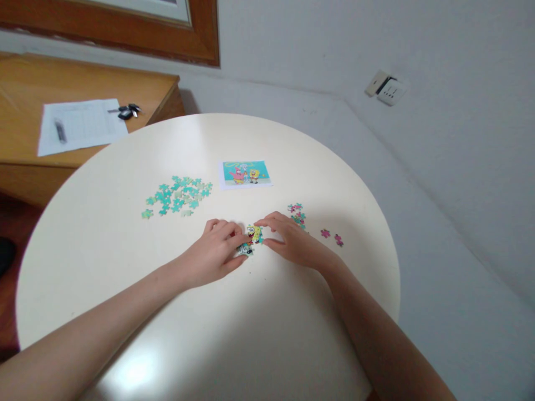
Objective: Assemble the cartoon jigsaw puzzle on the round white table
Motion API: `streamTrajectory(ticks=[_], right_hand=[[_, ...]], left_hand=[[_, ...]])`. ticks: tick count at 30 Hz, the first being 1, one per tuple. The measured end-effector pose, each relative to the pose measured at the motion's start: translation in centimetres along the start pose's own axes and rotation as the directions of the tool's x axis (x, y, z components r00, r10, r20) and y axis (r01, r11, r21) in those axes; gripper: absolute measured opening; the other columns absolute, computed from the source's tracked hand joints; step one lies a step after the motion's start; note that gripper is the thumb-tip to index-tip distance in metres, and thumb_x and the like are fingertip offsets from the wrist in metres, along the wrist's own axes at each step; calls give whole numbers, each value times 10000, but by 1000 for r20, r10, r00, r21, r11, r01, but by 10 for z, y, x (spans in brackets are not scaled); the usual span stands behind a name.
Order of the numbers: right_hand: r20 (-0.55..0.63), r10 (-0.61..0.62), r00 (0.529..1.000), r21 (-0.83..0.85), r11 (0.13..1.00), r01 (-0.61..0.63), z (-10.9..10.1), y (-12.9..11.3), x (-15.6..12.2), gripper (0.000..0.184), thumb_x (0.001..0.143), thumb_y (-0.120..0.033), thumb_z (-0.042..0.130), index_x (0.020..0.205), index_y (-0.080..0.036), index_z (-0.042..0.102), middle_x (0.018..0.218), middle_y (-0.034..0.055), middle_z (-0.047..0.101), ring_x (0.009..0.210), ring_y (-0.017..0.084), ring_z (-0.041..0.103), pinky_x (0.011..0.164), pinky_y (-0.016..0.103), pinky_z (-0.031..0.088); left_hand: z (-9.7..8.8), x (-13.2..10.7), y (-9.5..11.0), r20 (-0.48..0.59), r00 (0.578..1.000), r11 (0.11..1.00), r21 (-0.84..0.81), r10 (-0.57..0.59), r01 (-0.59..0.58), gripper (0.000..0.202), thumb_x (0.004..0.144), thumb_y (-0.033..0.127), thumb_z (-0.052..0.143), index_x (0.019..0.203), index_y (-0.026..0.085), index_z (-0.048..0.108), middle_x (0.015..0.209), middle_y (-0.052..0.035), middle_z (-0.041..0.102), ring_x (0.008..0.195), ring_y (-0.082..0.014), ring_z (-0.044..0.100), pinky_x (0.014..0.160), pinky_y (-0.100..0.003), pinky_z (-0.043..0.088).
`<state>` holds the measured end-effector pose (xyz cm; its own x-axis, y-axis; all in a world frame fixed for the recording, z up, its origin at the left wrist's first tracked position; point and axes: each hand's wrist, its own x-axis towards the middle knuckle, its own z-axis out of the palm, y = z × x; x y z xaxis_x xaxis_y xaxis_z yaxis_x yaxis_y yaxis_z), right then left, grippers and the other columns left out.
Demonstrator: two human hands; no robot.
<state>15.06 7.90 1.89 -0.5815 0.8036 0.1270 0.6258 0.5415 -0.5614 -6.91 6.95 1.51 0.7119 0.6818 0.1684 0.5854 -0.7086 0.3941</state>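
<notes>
A small joined patch of jigsaw puzzle pieces [254,233], with a yellow cartoon figure on it, lies on the round white table between my hands. My left hand [217,252] curls over its left side, thumb at the lower edge and fingertips on the pieces. From the right, my right hand [290,239] pinches the patch's right part, its index finger at the upper edge and its thumb at the right edge. Both hands partly cover the patch. Loose pink and teal pieces [298,219] lie just beyond my right hand, partly hidden by it.
A heap of teal and pale green puzzle pieces [179,195] spreads at the left. Behind the hands lies a reference picture card [246,173]. Two pink pieces [325,233] sit at the right. A wooden desk [25,83] holds a paper sheet [83,125] and keys [129,111].
</notes>
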Motion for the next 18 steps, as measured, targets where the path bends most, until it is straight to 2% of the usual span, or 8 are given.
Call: streamTrajectory(ticks=[7,13,18], right_hand=[[21,9,1000,30,1000,-10,-6,-6,-1,221,772,-51,513,927,-181,601,971,69,546,944,177,525,885,349,409],[83,24,996,12,1000,-25,-10,-8,0,288,794,-31,472,948,-198,649,992,72,547,961,168,530,900,344,401],[78,23,997,5,1000,-23,-11,-9,1,299,821,-37,451,931,-199,677,940,63,573,888,149,552,832,300,427]], left_hand=[[0,0,2,13,1000,1000,16,15,-15,358,821,255,490,1172,249,561,935,-62,509,890,-204,454,843,-389,302],[0,0,2,22,1000,1000,24,17,-18,352,823,262,489,1163,241,579,942,-68,493,895,-209,444,845,-401,309],[0,0,4,17,1000,999,37,9,-10,370,816,249,498,1179,242,570,957,-68,489,904,-210,444,840,-399,315]])
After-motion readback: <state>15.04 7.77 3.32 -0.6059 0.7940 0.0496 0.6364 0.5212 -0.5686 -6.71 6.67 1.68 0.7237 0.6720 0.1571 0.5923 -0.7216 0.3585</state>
